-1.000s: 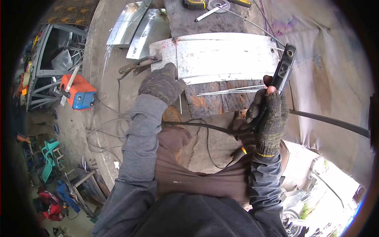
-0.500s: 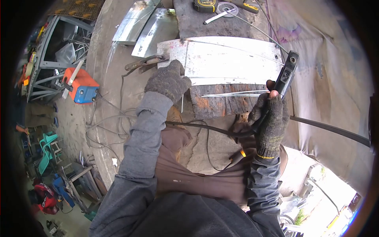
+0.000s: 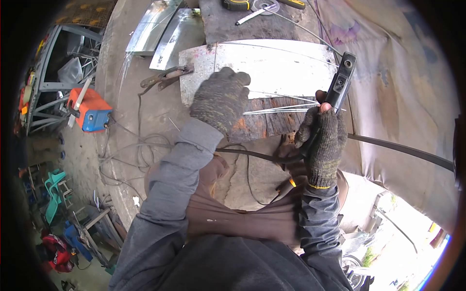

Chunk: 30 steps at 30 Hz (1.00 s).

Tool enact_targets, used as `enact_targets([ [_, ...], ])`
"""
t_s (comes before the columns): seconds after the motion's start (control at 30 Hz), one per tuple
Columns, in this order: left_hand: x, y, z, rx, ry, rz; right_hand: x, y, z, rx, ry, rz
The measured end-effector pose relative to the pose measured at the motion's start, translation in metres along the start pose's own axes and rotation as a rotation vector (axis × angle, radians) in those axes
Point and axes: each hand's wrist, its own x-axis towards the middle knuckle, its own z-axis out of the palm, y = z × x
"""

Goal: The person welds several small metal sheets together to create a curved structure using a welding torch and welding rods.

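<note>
My left hand [image 3: 221, 99], in a dark knit glove, rests over the lower left part of a pale metal sheet [image 3: 276, 65]. Its fingers are curled, and what they hold, if anything, is hidden. Beside it, several thin rods [image 3: 284, 110] reach toward my right hand [image 3: 326, 140]. That hand, gloved with a bare thumb tip showing, is wrapped round a black electrode holder [image 3: 341, 80]. A long thin rod [image 3: 310, 31] runs up and left from the holder's head. Left of the sheet lies a clamp [image 3: 167, 76] whose jaws touch the sheet edge.
A scorched wooden board [image 3: 272, 127] lies under the sheet. Behind are a tape measure [image 3: 236, 4], a white marker [image 3: 251, 17] and a disc. Two bent metal pieces [image 3: 182, 36] lie at the upper left. An orange-blue machine [image 3: 91, 110] and loose cables [image 3: 141, 145] stand left.
My left hand has moved right, from beside the clamp to the sheet's lower edge near the rods. The view has shifted slightly; my right hand keeps its hold.
</note>
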Motion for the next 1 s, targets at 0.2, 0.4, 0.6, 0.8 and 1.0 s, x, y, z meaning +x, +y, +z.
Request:
enact_targets([
  [0.2,-0.001,0.020,0.025,0.053,-0.130,0.049,0.002,0.005,-0.001,-0.038,-0.015,0.000],
  [0.4,0.004,0.025,0.017,0.083,-0.251,0.007,0.012,0.014,-0.015,-0.122,-0.020,-0.064],
  [0.6,0.001,0.015,0.015,-0.021,-0.159,0.030,0.003,0.004,-0.003,-0.054,-0.028,-0.035],
  [0.8,-0.012,-0.027,-0.026,-0.199,-0.130,-0.224,0.004,-0.004,-0.003,-0.179,-0.010,-0.089],
  [1.0,-0.071,-0.028,-0.041,-0.494,-0.131,-0.500,0.001,-0.010,0.004,-0.153,-0.124,-0.077],
])
